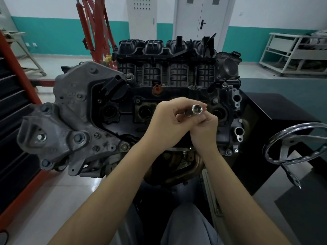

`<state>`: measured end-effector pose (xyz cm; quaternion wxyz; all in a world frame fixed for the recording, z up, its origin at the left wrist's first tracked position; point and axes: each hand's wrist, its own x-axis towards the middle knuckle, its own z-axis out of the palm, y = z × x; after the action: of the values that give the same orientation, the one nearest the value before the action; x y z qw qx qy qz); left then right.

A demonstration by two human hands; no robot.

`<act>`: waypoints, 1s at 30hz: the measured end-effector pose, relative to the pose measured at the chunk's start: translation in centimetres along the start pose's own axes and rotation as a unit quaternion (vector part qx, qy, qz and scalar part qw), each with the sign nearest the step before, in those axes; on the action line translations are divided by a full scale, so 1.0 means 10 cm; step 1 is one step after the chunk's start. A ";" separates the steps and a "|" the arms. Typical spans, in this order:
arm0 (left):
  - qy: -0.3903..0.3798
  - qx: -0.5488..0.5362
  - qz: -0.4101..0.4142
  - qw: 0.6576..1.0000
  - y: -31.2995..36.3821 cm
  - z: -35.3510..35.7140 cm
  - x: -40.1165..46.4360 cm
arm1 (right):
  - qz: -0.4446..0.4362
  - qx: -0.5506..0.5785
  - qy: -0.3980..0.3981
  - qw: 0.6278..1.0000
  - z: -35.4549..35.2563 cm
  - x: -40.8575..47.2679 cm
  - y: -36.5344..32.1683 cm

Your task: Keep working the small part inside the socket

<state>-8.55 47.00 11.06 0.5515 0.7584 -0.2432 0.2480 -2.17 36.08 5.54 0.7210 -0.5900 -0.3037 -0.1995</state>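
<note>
Above the engine's valve cover (123, 119), both hands pinch a chrome socket (196, 109), left hand (168, 119) lower-left, right hand (206, 124) beneath, its open mouth facing the camera.

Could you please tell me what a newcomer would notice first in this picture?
The large dark car engine with grey metal brackets fills the centre. Just above it, both hands, the left hand and the right hand, pinch a shiny silver metal socket, its open end facing the camera. A chrome handwheel stands at the right edge.
</note>
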 end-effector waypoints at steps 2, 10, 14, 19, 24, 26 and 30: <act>0.031 0.030 0.007 0.999 -0.01 0.01 0.00 | -0.003 0.011 0.001 1.000 0.03 0.00 -0.01; -0.023 -0.011 -0.009 1.000 0.01 -0.02 -0.03 | 0.008 -0.006 -0.016 1.000 -0.03 0.00 -0.01; 0.030 0.009 0.011 0.999 0.01 -0.01 -0.04 | 0.004 0.005 -0.006 1.000 0.01 -0.01 -0.01; 0.032 0.016 0.018 0.999 -0.02 -0.03 -0.04 | -0.004 -0.009 -0.020 1.000 -0.01 -0.01 0.00; -0.002 -0.009 0.010 1.000 -0.02 -0.04 -0.04 | -0.007 -0.019 -0.015 1.000 0.00 -0.01 0.00; 0.022 0.005 0.020 1.000 -0.02 -0.02 -0.03 | -0.001 -0.003 0.001 1.000 0.03 0.00 0.01; 0.042 0.016 0.028 0.999 -0.03 -0.03 -0.02 | -0.008 0.011 -0.002 1.000 0.02 -0.01 0.02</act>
<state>-8.56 47.38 10.84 0.5415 0.7494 -0.2367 0.2984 -2.13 36.29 5.34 0.7250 -0.5801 -0.3123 -0.2010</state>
